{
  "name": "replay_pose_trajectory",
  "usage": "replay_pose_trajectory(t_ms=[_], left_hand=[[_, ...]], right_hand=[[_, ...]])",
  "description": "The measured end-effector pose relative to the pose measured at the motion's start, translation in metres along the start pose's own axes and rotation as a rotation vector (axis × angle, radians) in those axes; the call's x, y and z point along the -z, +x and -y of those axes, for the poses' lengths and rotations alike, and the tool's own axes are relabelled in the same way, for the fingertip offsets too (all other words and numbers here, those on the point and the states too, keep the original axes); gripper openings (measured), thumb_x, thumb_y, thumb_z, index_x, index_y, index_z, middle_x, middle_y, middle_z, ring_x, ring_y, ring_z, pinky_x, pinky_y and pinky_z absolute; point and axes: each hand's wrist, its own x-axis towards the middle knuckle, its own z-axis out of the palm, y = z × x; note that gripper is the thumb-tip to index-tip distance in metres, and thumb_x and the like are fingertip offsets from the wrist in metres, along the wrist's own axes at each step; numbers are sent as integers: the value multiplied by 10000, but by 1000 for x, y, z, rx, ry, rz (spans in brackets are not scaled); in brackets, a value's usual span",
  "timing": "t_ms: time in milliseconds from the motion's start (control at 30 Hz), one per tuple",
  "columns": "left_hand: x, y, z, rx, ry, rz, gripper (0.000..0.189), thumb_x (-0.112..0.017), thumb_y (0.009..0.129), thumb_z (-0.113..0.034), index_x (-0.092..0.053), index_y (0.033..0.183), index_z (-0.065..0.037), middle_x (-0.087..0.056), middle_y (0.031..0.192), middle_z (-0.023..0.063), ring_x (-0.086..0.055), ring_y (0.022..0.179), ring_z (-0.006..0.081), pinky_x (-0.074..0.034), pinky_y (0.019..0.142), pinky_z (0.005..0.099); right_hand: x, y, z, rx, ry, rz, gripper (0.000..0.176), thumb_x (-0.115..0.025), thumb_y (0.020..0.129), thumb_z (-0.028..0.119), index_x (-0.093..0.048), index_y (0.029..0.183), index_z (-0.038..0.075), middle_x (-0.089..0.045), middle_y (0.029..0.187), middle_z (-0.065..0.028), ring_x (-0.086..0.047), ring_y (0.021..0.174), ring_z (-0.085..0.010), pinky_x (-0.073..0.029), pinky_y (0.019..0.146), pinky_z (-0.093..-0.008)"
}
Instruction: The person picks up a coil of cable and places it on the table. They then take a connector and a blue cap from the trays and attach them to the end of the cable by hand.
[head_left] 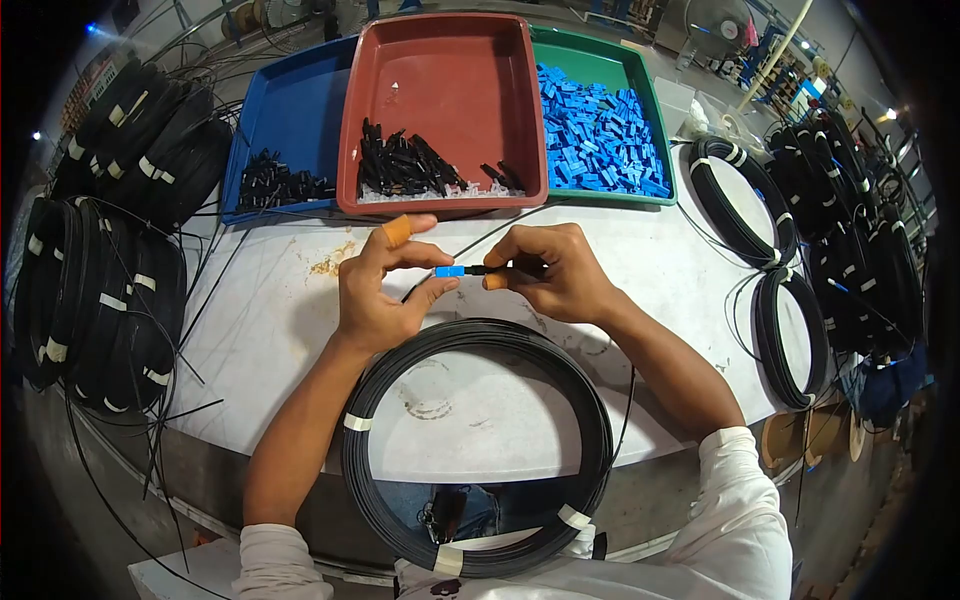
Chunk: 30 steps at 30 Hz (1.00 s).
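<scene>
A small blue connector piece (pixel 449 271) sits between the thumb and fingers of my left hand (pixel 385 285), which has an orange cover on one finger. My right hand (pixel 553 272) pinches the black connector end (pixel 476 270) that meets the blue piece. Orange covers also show on its fingertips. Below both hands lies a large coil of black cable (pixel 480 335), bound with white tape, overhanging the table's front edge.
Behind stand a blue tray (pixel 290 95) with black parts, a red tray (pixel 445 70) with black and clear parts, and a green tray (pixel 655 120) of blue pieces. Cable coils hang at left (pixel 100 300) and right (pixel 865 270); two smaller coils (pixel 765 225) lie on the table (pixel 250 350).
</scene>
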Motion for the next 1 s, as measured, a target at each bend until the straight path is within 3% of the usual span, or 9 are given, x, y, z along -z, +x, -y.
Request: replay_pose_trajectory(t_ms=[67,133,233,300,467,533,667,833,1000], left_hand=[[2,2,-3,-41,22,17,570,-824,730,5,-525,1215,10,-739,898,128,-734,875,230,-547,888,362],[3,3,-4,-261,153,29,613,-812,733,19,-465,1238,-10,-739,869,122,-732,865,224,-536,892,363],[0,4,-13,-195,49,-21,605,-793,736,32,-457,1236,-9,-728,827,115,-730,863,228,-528,876,355],[0,4,-16,-173,49,-22,603,-781,742,38,-450,1244,-9,-709,789,101,-722,828,220,-524,861,342],[-3,-2,-21,-28,58,-18,561,-763,782,25,-414,1218,-19,-643,745,74,-665,749,190,-507,810,313],[-9,-7,-9,-218,59,-120,483,-729,829,19,-385,1165,-30,-594,780,86,-589,708,172,-481,749,301],[-12,-2,-8,-402,36,-101,381,-643,881,47,-366,1129,-33,-553,820,111,-544,689,183,-463,690,300],[-11,-4,-13,-314,98,-24,372,-640,867,64,-381,1121,-14,-551,826,111,-567,706,178,-479,649,276],[-9,-5,-11,-238,105,-76,424,-647,834,67,-379,1153,-6,-565,844,107,-588,691,168,-495,726,291]], right_hand=[[3,4,3,-16,2,18,157,-782,787,-16,-652,874,0,-711,763,-72,-616,591,-110,-453,528,-263],[6,5,7,-35,1,43,160,-794,785,-18,-658,868,1,-696,748,-55,-596,597,-73,-429,518,-248],[7,5,16,-14,20,-43,160,-790,783,-29,-658,867,4,-708,763,-65,-663,653,-92,-485,556,-252],[6,2,26,-22,-39,-52,176,-685,753,-112,-630,881,-4,-728,781,-127,-731,705,-222,-548,612,-315],[-10,-6,26,179,-107,-162,217,-676,683,-120,-577,810,27,-710,751,-88,-698,644,-255,-529,532,-346],[-15,-7,27,196,-128,-180,222,-674,675,-123,-579,806,29,-709,755,-86,-697,648,-257,-531,532,-348],[-18,-7,25,292,-155,-208,232,-678,656,-129,-582,788,36,-702,751,-88,-700,659,-259,-540,537,-353],[-19,-1,24,269,-115,-196,220,-677,669,-137,-600,794,27,-701,739,-90,-714,674,-256,-553,554,-341],[-22,4,25,226,-92,-157,199,-657,704,-144,-621,823,12,-701,723,-100,-723,668,-252,-558,569,-334]])
